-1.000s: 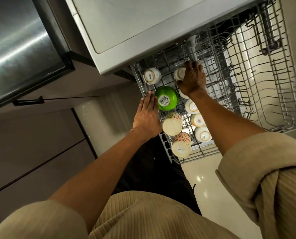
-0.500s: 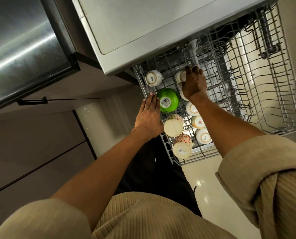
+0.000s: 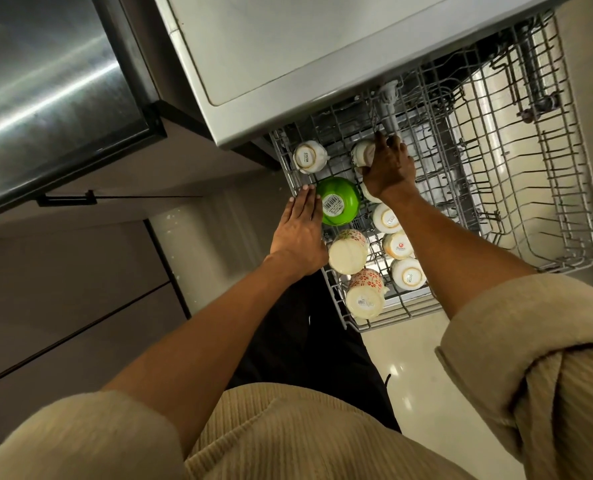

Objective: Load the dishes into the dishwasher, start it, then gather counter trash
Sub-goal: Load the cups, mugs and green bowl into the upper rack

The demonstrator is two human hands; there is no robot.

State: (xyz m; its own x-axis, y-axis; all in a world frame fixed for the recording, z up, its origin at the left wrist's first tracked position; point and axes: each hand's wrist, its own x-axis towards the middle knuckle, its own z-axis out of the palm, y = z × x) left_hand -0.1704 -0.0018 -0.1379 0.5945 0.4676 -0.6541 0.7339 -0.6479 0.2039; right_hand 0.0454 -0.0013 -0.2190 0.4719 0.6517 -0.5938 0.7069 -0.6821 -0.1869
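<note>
The dishwasher's upper wire rack (image 3: 530, 188) is pulled out below the counter. Several upturned cups stand in its left part: a white cup (image 3: 309, 156) at the back, a green bowl (image 3: 338, 201), and two flower-patterned cups (image 3: 347, 251) (image 3: 364, 298) nearer me. My left hand (image 3: 300, 233) lies flat with straight fingers on the rack's left rim, beside the green bowl. My right hand (image 3: 388, 168) is curled round a white cup (image 3: 362, 153) at the rack's back and hides most of it.
The right half of the rack holds only bare tines. A grey counter edge (image 3: 288, 64) overhangs the rack's back. A steel appliance (image 3: 46, 81) and dark cabinet fronts (image 3: 63, 289) stand at the left. Glossy floor (image 3: 409, 362) lies below the rack.
My right hand has shifted slightly to the right on the white cup at the back. My left hand stays flat on the rack's rim.
</note>
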